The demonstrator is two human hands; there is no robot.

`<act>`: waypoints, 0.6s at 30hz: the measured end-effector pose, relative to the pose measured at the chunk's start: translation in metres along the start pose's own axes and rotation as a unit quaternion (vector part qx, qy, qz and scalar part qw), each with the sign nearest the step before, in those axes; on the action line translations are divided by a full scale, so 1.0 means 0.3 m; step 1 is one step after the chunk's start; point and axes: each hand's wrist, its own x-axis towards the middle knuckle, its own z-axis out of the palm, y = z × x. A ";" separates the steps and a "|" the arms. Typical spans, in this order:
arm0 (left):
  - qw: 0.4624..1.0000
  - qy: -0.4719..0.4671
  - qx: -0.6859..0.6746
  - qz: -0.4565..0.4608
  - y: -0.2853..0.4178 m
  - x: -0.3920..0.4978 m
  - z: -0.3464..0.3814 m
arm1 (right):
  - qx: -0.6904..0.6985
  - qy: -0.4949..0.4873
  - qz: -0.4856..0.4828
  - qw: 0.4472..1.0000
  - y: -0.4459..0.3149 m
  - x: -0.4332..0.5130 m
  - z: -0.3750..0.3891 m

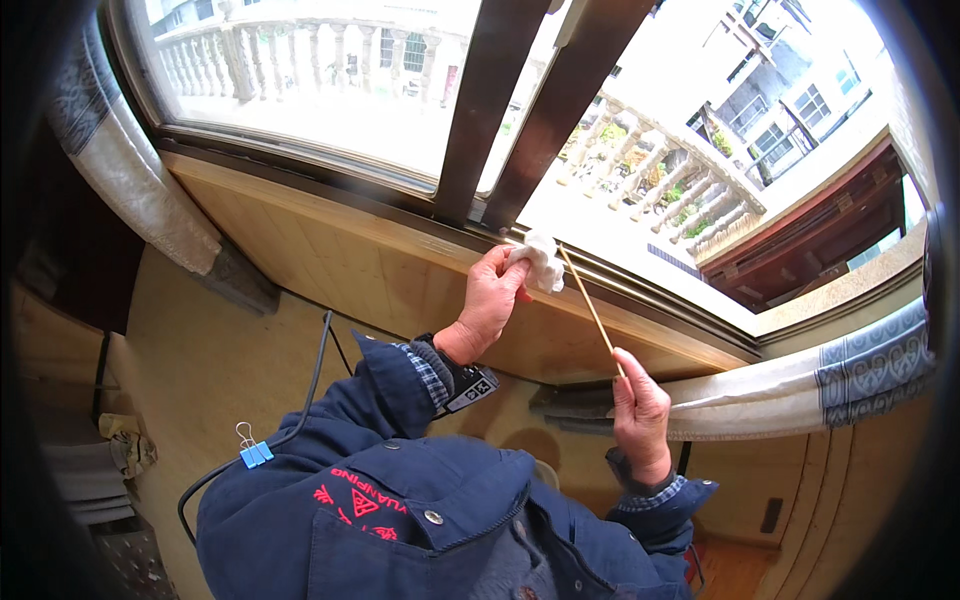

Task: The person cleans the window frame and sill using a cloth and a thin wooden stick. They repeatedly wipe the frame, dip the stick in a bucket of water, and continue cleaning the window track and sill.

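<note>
My left hand (486, 304) pinches a crumpled white tissue or cloth (538, 259) over the wooden sill (442, 251), at the foot of the dark window frame. Between thumb and fingers, my right hand (642, 412) grips the lower end of a thin wooden stick (589, 304). The stick slants up to the left, and its far tip is at the sliding-window track (637, 292), just right of the white wad. Whether the tip touches the wad or the track, I cannot tell.
Dark sash uprights (491, 97) stand beyond my hands, with the window open on the right. Patterned curtains hang at the left (135, 172) and right (795, 386). A black cable (307, 397) with a blue binder clip (256, 454) runs along my left sleeve.
</note>
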 end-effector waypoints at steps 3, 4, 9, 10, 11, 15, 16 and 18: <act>0.999 0.028 -0.020 -0.013 -0.006 0.045 0.017 | -0.041 -0.009 -0.044 0.998 0.023 0.090 -0.036; 0.999 0.039 -0.017 -0.023 -0.004 0.065 0.013 | -0.057 -0.025 -0.048 0.997 0.033 0.123 -0.049; 0.996 0.092 -0.015 -0.008 -0.027 0.167 0.024 | -0.110 -0.111 -0.122 0.980 0.121 0.323 -0.091; 0.995 0.091 -0.028 -0.003 -0.037 0.183 0.031 | -0.124 -0.137 -0.120 0.975 0.143 0.361 -0.108; 0.994 0.110 0.004 0.001 -0.047 0.189 0.036 | -0.127 -0.143 -0.146 0.971 0.169 0.403 -0.116; 0.974 0.196 0.110 0.009 -0.060 0.206 0.020 | -0.149 -0.258 -0.167 0.940 0.265 0.556 -0.163; 0.969 0.206 0.136 0.003 -0.061 0.207 0.014 | -0.162 -0.285 -0.185 0.927 0.287 0.588 -0.166; 0.953 0.239 0.185 0.005 -0.068 0.213 0.008 | -0.184 -0.311 -0.223 0.905 0.327 0.652 -0.159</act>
